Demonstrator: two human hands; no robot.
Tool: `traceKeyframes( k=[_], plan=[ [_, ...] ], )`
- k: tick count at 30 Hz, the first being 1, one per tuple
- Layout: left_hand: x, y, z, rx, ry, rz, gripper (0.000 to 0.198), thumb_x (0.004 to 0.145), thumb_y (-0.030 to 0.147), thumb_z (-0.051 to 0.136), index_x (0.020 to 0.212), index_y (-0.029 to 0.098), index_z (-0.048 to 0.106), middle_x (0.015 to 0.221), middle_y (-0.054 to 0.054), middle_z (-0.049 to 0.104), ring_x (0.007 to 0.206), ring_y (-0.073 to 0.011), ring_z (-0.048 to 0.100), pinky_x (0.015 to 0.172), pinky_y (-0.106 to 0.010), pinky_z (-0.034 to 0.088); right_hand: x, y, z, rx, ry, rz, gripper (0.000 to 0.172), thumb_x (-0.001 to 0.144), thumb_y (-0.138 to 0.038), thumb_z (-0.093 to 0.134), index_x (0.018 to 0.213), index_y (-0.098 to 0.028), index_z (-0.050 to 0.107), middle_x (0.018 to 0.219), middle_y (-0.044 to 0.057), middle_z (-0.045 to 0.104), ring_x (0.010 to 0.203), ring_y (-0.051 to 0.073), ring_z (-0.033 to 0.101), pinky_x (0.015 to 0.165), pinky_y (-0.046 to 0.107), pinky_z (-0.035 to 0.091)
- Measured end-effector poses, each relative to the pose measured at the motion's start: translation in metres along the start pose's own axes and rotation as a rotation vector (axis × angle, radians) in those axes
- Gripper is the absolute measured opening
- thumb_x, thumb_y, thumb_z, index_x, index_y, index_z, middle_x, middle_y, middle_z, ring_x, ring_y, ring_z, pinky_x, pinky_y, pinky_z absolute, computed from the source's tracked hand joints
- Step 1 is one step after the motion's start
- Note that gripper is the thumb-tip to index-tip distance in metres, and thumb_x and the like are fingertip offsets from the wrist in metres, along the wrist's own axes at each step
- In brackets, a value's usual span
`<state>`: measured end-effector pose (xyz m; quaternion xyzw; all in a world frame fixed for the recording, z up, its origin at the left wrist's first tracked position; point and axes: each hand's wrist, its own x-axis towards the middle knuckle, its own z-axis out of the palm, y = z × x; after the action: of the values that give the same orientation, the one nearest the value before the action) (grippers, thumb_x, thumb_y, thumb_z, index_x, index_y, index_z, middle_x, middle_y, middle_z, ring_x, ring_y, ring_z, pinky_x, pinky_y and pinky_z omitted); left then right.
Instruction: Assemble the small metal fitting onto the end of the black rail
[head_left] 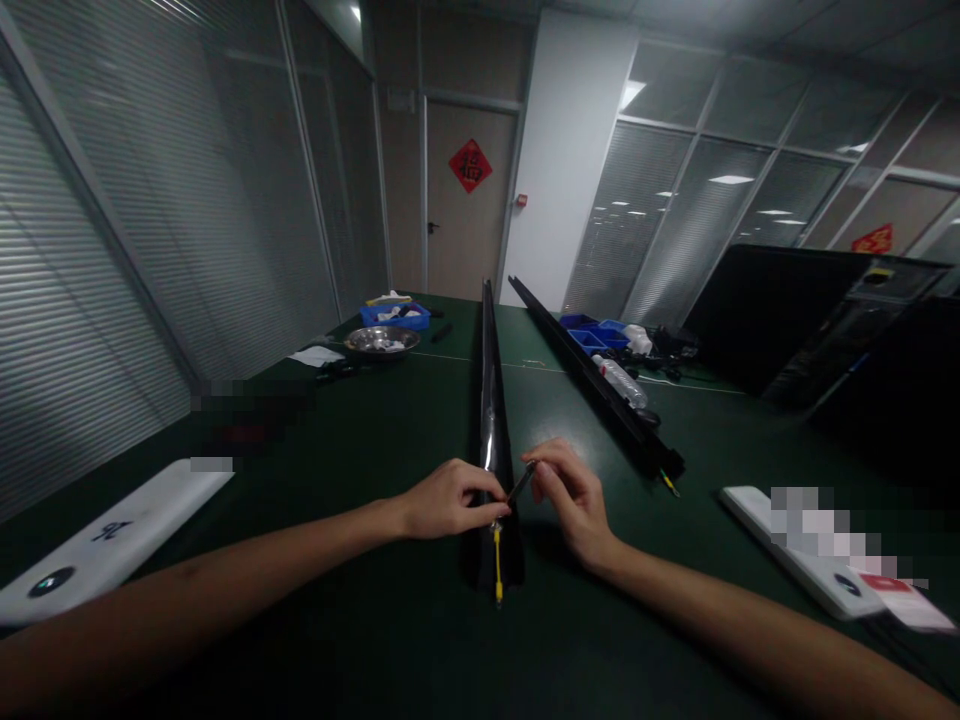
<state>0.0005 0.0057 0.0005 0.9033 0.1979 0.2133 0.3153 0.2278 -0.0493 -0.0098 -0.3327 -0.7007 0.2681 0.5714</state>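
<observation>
At far left a white panel (112, 545) lies flat on the dark green desk (360, 440); it carries a dark handwritten mark and a round dark logo, neither of them legible. Farther back stand a metal bowl (381, 342) and a blue bin (395, 316). On the door behind hangs a red diamond sign (470, 165), its character too small to read.

The left hand (450, 500) rests across the near end of a long black rail (491, 400) that runs straight away down the middle of the desk. Its grip is narrow, pinched at the upper end of a yellow wire (496, 560) that trails out of the rail toward the camera. The right hand (574, 500), just beside, holds a slim dark tool (521, 482) between thumb and fingers, with the tip pointing at the pinch.

To the right a second black rail (592, 385) lies at an angle, with a plastic bottle (621, 381) and blue trays (592, 335) alongside. Nearest the right edge is another white panel (802, 560) with a red-and-white label, unreadable.
</observation>
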Motion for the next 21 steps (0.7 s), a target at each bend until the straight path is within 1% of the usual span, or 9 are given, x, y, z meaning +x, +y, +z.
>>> traceKeyframes(
  k=[3,7,11,16,21],
  plan=[
    [0.0001,0.0011,-0.0002,0.001,-0.002,0.006,0.027,0.101,0.036,0.063,0.097,0.013,0.077,0.080,-0.002,0.069,0.059,-0.0093,0.048,0.055,-0.021,0.033,-0.0013,0.0004,0.0006,-0.002,0.001,-0.006,0.024,0.107,-0.037,0.056,0.113,-0.023,0.073,0.093,0.003,0.059,0.067,0.014,0.058,0.065,0.031,0.049],
    [0.0003,0.0006,-0.0011,-0.004,-0.003,0.024,0.025,0.102,0.033,0.062,0.096,0.013,0.077,0.082,-0.002,0.069,0.061,-0.0095,0.050,0.057,-0.020,0.034,-0.0041,0.0017,0.0003,0.001,-0.015,-0.014,0.022,0.106,-0.034,0.057,0.118,-0.024,0.072,0.097,0.004,0.060,0.068,0.014,0.058,0.063,0.030,0.048],
    [-0.0001,-0.0017,-0.0012,-0.009,-0.015,0.021,0.023,0.101,0.031,0.063,0.097,0.014,0.078,0.083,-0.002,0.068,0.060,-0.0087,0.049,0.056,-0.020,0.033,-0.0048,0.0019,-0.0007,-0.022,-0.023,-0.055,0.020,0.106,-0.030,0.057,0.118,-0.025,0.073,0.097,0.005,0.062,0.071,0.015,0.059,0.067,0.031,0.049],
    [-0.0007,-0.0037,0.0005,0.004,-0.021,0.007,0.026,0.101,0.036,0.064,0.098,0.014,0.077,0.082,-0.001,0.067,0.059,-0.0083,0.047,0.055,-0.020,0.032,-0.0044,0.0030,-0.0008,-0.029,-0.037,-0.053,0.023,0.108,-0.031,0.053,0.117,-0.025,0.073,0.099,0.006,0.062,0.074,0.017,0.061,0.067,0.032,0.050],
    [-0.0007,-0.0033,-0.0005,-0.011,-0.025,0.043,0.026,0.104,0.034,0.060,0.100,0.014,0.077,0.086,-0.003,0.069,0.062,-0.0093,0.051,0.056,-0.019,0.035,-0.0053,0.0014,-0.0004,-0.039,-0.038,-0.101,0.022,0.107,-0.027,0.054,0.121,-0.025,0.071,0.099,0.005,0.061,0.072,0.015,0.060,0.069,0.032,0.050]
  ],
)
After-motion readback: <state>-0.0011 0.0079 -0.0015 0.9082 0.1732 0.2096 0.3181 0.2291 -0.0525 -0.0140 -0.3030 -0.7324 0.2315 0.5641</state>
